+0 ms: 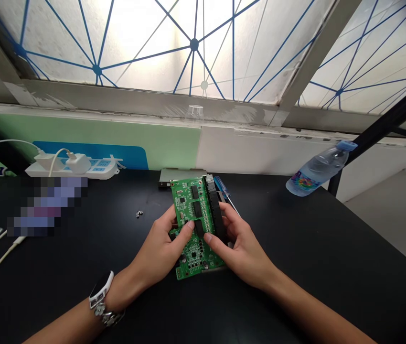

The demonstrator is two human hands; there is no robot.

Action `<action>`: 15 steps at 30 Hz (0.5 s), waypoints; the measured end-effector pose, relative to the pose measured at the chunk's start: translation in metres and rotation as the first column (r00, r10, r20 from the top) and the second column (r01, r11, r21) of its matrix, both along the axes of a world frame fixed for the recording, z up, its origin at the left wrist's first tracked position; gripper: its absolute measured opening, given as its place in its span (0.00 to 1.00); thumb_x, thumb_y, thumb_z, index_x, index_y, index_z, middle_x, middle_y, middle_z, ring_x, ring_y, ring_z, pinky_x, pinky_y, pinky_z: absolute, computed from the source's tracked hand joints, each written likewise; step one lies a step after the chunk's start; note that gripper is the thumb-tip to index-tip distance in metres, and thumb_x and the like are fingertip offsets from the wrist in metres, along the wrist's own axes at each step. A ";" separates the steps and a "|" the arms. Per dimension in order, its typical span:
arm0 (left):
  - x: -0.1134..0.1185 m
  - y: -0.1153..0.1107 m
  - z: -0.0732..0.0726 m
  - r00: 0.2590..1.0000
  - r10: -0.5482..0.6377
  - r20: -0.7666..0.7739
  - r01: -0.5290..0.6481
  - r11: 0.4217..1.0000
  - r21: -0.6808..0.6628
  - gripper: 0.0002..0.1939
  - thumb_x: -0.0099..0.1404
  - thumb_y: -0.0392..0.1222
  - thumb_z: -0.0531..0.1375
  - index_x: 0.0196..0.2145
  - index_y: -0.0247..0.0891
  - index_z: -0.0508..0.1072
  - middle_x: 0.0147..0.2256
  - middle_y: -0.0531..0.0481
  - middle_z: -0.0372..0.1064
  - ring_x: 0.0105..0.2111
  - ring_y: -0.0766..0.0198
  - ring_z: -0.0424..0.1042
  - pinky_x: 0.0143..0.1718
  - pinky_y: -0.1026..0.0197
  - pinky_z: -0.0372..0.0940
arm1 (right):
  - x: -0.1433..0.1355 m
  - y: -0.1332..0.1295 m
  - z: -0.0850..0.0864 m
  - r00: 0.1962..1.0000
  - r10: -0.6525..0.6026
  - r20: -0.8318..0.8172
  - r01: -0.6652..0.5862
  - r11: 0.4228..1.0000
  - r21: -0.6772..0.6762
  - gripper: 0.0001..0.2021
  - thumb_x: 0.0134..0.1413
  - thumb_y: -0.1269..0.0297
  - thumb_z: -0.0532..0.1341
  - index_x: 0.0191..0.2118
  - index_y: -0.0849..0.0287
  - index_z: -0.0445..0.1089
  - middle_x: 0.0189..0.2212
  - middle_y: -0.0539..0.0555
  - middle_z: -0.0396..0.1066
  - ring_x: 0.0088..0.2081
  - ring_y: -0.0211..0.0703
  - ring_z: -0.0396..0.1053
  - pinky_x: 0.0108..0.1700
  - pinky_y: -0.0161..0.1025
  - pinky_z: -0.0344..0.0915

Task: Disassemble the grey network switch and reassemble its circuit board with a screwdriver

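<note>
A green circuit board (pixel 185 203) with black chips and a long black connector strip along its right side is held up over the dark table. My left hand (pixel 165 246) grips its left edge, thumb on the board's face. On the other side my right hand (pixel 240 243) grips the connector side, its thumb also resting on the face. The fingers behind the board are partly hidden. Behind the board lies a flat grey metal piece (pixel 183 175), partly covered. A screwdriver (pixel 222 186) with a blue handle lies just beyond my right fingers. Several small screws (pixel 139 214) lie left of the board.
A white power strip (pixel 106 167) with plugged-in chargers stands at the back left. Cables (pixel 0 263) run along the left side, near a blurred-out object (pixel 50 208). A water bottle (pixel 317 169) leans at the back right by a black post. The table (pixel 289 248) backs onto a wall.
</note>
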State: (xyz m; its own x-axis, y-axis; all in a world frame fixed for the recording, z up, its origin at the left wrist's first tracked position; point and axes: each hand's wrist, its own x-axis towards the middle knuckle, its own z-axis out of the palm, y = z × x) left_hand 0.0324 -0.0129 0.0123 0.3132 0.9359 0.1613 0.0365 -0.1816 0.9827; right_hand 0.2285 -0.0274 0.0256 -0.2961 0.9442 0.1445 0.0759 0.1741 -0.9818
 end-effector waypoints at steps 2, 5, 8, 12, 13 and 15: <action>-0.001 -0.001 0.002 1.000 -0.004 0.005 0.004 1.000 0.001 0.20 0.75 0.49 0.59 0.61 0.43 0.69 0.57 0.45 0.73 0.55 0.53 0.72 0.55 0.53 0.68 | -0.001 0.000 0.001 1.000 -0.002 -0.018 0.002 1.000 -0.018 0.24 0.61 0.70 0.67 0.60 0.52 0.64 0.49 0.55 0.77 0.42 0.44 0.76 0.47 0.43 0.73; -0.004 0.001 0.006 0.997 -0.063 0.045 0.064 0.998 -0.020 0.21 0.74 0.49 0.60 0.61 0.42 0.69 0.58 0.45 0.73 0.55 0.53 0.73 0.55 0.54 0.68 | -0.001 0.002 0.002 0.995 -0.002 -0.098 -0.008 0.995 -0.095 0.24 0.61 0.66 0.68 0.60 0.52 0.62 0.49 0.56 0.77 0.44 0.46 0.77 0.48 0.44 0.74; -0.009 0.005 0.008 0.984 -0.135 0.116 0.145 0.986 -0.087 0.19 0.73 0.49 0.61 0.58 0.40 0.71 0.56 0.44 0.74 0.52 0.53 0.74 0.51 0.56 0.70 | 0.001 0.005 0.001 0.982 -0.025 -0.186 -0.012 0.981 -0.195 0.28 0.64 0.62 0.66 0.64 0.50 0.56 0.51 0.56 0.77 0.47 0.48 0.78 0.48 0.46 0.74; -0.014 0.011 0.007 0.968 -0.120 0.220 0.159 0.973 -0.166 0.19 0.71 0.49 0.63 0.55 0.38 0.74 0.52 0.43 0.76 0.46 0.55 0.76 0.47 0.57 0.70 | 0.006 0.010 0.001 0.967 -0.090 -0.240 0.022 0.962 -0.272 0.33 0.61 0.59 0.69 0.66 0.51 0.52 0.54 0.59 0.75 0.48 0.49 0.78 0.47 0.46 0.74; -0.015 0.012 0.006 0.964 -0.101 0.247 0.152 0.968 -0.198 0.20 0.71 0.49 0.63 0.56 0.38 0.73 0.52 0.43 0.76 0.46 0.55 0.76 0.46 0.57 0.70 | 0.008 0.011 0.001 0.964 -0.105 -0.243 0.033 0.958 -0.286 0.35 0.60 0.59 0.69 0.66 0.51 0.53 0.56 0.60 0.74 0.48 0.49 0.77 0.47 0.45 0.74; -0.016 0.013 0.007 0.953 -0.043 0.300 0.132 0.950 -0.283 0.23 0.69 0.49 0.65 0.58 0.40 0.71 0.53 0.43 0.76 0.46 0.55 0.76 0.45 0.57 0.71 | 0.011 0.012 0.001 0.965 -0.144 -0.220 0.069 0.945 -0.318 0.37 0.57 0.58 0.71 0.68 0.52 0.54 0.60 0.61 0.71 0.50 0.50 0.76 0.43 0.41 0.74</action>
State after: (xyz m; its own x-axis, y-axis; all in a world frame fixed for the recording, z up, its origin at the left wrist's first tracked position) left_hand 0.0159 0.0000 0.0193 0.3779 0.9256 -0.0236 -0.2575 0.1296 0.9575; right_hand 0.2390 -0.0152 0.0271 -0.1839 0.9776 -0.1022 -0.1642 -0.1331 -0.9774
